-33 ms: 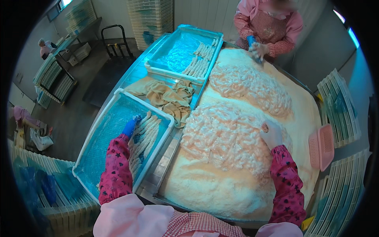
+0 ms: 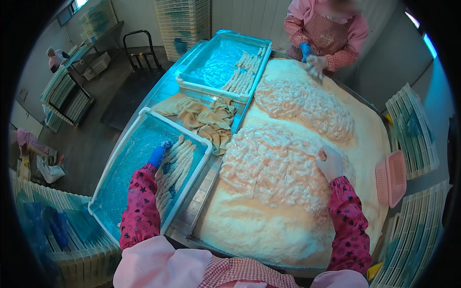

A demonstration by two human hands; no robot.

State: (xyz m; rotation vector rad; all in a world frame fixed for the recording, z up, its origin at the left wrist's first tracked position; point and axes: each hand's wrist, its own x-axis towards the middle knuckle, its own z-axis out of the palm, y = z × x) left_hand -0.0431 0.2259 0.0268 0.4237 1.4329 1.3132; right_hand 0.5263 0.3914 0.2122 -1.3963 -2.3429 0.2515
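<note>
Head view: floury strips are lying side by side in a tray, maybe saving room.
Left hand: resting by them; can't tell grip.
Right hand: resting at pink pile; can't tell grip.

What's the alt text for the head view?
A person's blue-gloved left hand is at rows of coated strips in a tray; the right hand is at a pale heap on white powder. A co-worker stands across the table; a crumpled cloth lies between this tray and a far tray.

No legible lettering; no numbers
</note>
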